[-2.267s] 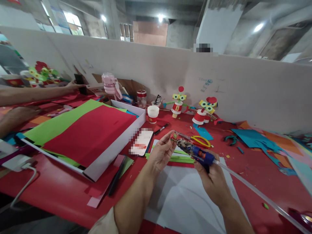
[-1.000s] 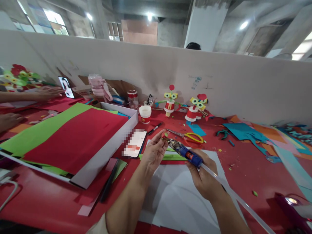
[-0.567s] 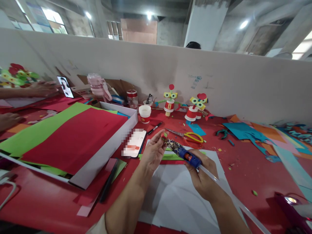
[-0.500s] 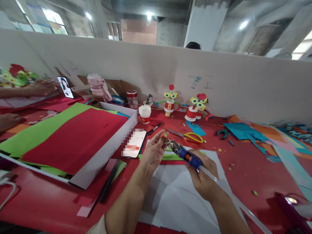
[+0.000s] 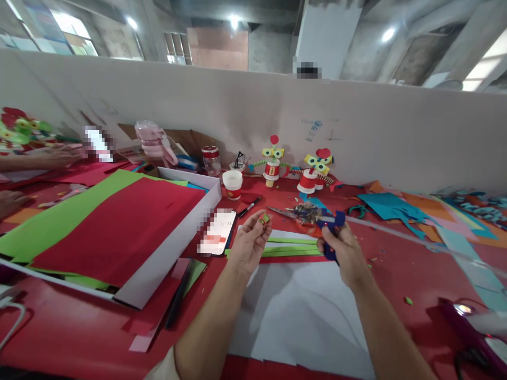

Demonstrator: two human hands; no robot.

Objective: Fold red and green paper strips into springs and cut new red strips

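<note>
Left hand (image 5: pixel 249 247) pinching one red-green piece (image 5: pixel 264 218) between the worktop's (image 5: pixel 75 327) near and far edges, right hand (image 5: pixel 349 254) gripping one glue gun (image 5: pixel 329 222), one jar (image 5: pixel 211 161) standing near the far edge, glue gun now drawing away from the piece

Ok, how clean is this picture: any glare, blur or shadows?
All in the head view: ceiling lights flare white; the glue gun and its translucent stick look slightly smeared; soft shadows cross the white paper; pixelation covers part of the phone beside the left hand.
</note>
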